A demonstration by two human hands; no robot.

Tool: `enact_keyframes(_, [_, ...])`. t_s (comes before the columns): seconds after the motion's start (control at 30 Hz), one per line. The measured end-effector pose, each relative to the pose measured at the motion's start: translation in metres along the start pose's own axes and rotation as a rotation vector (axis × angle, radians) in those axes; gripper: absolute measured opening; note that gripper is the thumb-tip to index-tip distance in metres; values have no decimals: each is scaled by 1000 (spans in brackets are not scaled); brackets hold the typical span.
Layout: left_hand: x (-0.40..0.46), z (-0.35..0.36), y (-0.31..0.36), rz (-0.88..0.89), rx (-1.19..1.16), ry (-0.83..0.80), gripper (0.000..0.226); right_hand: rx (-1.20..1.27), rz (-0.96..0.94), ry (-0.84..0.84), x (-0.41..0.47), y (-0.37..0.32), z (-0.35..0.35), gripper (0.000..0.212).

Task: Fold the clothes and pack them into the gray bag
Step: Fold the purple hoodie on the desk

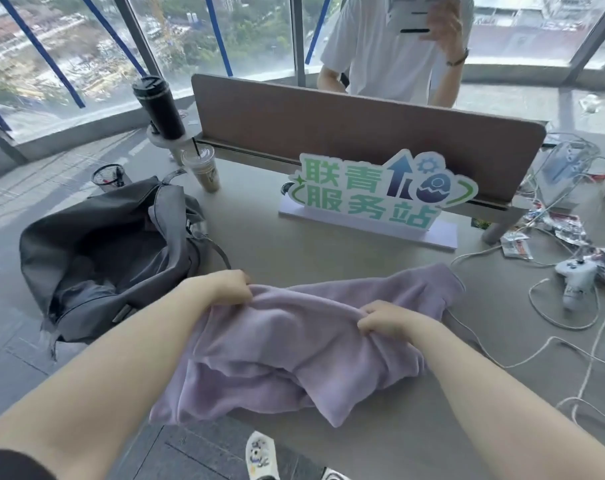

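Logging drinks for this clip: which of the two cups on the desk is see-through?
The plastic iced-coffee cup with the domed lid and straw, beside the gray bag. The black tumbler behind it is opaque.

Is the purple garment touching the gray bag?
Apart. The head view shows bare table between the purple garment and the gray bag.

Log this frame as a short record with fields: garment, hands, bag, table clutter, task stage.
garment: lilac top, crumpled, partly over the near table edge
left hand: grips the top's far left part
right hand: grips a fold right of centre
bag: gray bag, open, at the table's left edge, no clothes visible inside
clutter: sign, iced drink cup, white cables, game controller
stage: folding not finished, nothing packed
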State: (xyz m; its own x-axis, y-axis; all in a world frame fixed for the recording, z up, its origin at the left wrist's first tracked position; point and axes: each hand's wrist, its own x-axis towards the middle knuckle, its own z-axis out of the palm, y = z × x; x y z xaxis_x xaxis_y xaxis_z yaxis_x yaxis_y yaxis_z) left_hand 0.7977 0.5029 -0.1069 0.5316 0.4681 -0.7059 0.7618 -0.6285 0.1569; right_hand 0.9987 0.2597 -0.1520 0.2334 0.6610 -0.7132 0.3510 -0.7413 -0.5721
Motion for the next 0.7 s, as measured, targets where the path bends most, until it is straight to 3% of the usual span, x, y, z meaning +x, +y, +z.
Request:
enact_keyframes(0.1, [15, 26, -10, 54, 147, 95, 9, -31, 50, 49, 12, 9, 17, 13])
enact_keyframes(0.17, [22, 32, -18, 39, 83, 96, 20, -14, 109, 52, 16, 13, 23, 10])
enact_keyframes(0.3, [26, 13, -30, -1, 61, -129, 39, 161, 188, 131, 17, 16, 22, 11])
enact_keyframes(0.43, [39, -4, -43, 69, -36, -154, 50, 41, 207, 136, 21, 6, 17, 5])
enact_keyframes(0.5, [43, -3, -49, 66, 67, -54, 39, -51, 198, 116, 27, -1, 20, 14])
enact_keyframes(0.57, [50, 5, -53, 102, 279, 174, 27, -140, 181, 170, 36, -4, 26, 20])
enact_keyframes(0.7, [62, 22, -55, 257, 552, 490, 24, -287, 258, 274, 42, 0, 42, 9])
